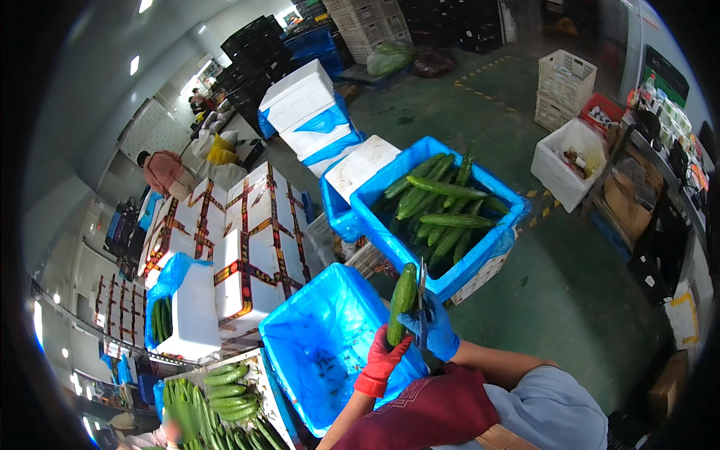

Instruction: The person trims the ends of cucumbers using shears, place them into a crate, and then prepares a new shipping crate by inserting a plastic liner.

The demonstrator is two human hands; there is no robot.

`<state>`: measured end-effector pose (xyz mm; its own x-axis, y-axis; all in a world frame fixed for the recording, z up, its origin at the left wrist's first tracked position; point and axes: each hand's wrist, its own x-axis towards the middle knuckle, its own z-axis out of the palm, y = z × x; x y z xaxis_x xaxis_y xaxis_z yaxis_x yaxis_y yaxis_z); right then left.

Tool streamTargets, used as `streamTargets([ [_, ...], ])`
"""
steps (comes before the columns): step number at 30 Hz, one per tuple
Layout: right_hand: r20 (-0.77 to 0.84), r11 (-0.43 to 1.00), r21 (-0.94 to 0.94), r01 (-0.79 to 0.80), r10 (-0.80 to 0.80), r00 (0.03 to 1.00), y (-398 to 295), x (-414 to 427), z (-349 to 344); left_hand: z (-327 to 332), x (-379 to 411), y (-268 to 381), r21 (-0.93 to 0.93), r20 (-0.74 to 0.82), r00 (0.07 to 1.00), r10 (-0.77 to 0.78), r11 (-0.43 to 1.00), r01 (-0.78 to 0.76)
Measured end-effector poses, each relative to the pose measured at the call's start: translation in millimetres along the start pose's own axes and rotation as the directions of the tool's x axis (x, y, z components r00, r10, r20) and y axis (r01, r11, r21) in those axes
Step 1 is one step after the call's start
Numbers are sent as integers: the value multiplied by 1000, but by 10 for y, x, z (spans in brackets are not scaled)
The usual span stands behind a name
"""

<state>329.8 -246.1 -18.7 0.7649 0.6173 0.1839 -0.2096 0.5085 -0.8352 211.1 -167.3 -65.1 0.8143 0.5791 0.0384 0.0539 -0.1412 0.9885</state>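
Note:
My left hand (382, 363) wears a red glove and is closed around the lower end of a green cucumber (403, 301), held upright. Beside it, my right hand (436, 326) in a blue glove holds a narrow metal blade or tool (422, 298) against the cucumber's side; its exact kind cannot be told. Below and left of my hands stands a bin lined with blue plastic (320, 332), with small dark scraps on its bottom. Beyond my hands, a second blue-lined bin (514, 216) holds a heap of cucumbers (444, 191).
A table (284, 410) at the lower left bears rows of cucumbers, with a person's hand (171, 433) near them. Taped white foam boxes (242, 270) are stacked at left. Another person (166, 174) bends behind them. A cluttered bench (689, 163) stands at right.

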Motion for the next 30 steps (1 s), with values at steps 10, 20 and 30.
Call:
streamTargets([
  [10,-514,978,186,-95,179,839,203,664,-714,-21,-182,104,-185,91,898,-431,879,440],
  [20,-682,992,-17,127,-105,724,755,1416,-1763,-89,-328,60,-173,162,846,-509,829,532],
  [30,-537,996,4,-94,81,840,1157,1561,-1941,-325,-702,-295,-332,88,865,-495,804,493],
])
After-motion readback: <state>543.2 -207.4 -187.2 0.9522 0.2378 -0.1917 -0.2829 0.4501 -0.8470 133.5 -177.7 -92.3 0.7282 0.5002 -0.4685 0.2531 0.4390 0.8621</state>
